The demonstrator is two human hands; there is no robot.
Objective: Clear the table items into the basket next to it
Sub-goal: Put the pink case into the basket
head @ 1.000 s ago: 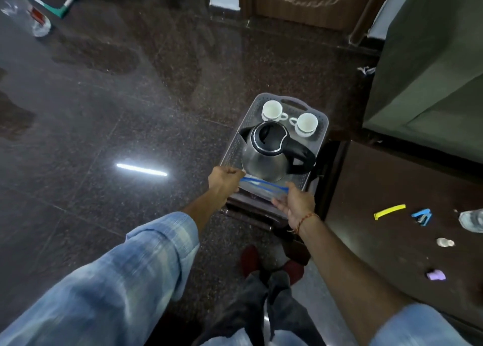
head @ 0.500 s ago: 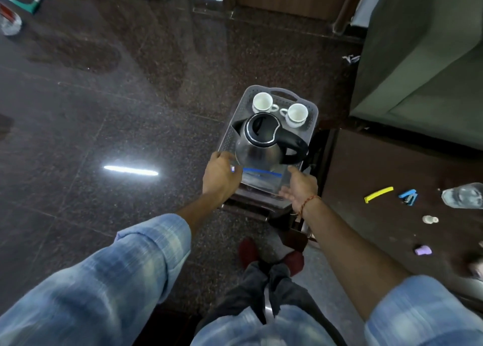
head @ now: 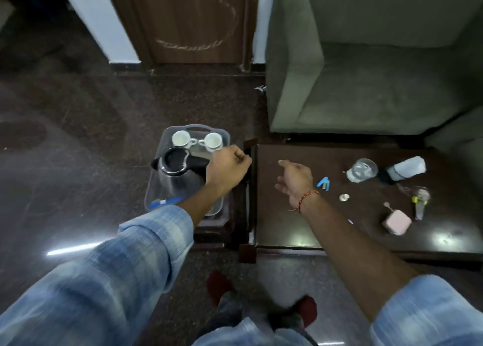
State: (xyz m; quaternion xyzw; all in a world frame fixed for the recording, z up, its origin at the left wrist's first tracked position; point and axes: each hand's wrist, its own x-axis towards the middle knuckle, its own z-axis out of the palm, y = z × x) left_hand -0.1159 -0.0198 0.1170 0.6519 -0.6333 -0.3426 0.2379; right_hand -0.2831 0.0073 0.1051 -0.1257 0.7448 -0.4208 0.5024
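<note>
No words or brand marks can be read on anything here; the picture is a bit blurry.

The gray basket (head: 156, 188) sits on a low stand just left of the dark table (head: 300, 228). Inside it are a steel kettle (head: 177, 173) with a black handle, two white cups (head: 181, 138) at the far end behind the kettle, and a clear bag with a blue strip (head: 167, 202) at the near end.

Half a second ago both hands were down at the near edge of the basket, at the bag with the blue strip. Now the bag lies in the basket and both hands have let go of it. The left hand (head: 227, 169) is curled into a loose fist over the right side of the basket, and holds nothing that can be seen. The right hand (head: 295, 179) has moved over the left part of the table, open, fingers spread, touching nothing.

On the table, right of that hand, are a blue clip (head: 324, 183), a small white cap (head: 344, 197), a clear glass (head: 362, 170), a rolled white cloth (head: 406, 168), a small clear packet (head: 420, 202) and a pink box (head: 396, 222). The left part of the table, under the hand, is bare wood. A green sofa (head: 366, 84) stands close behind the table's far edge. Left of the basket is wide open floor (head: 65, 162).
</note>
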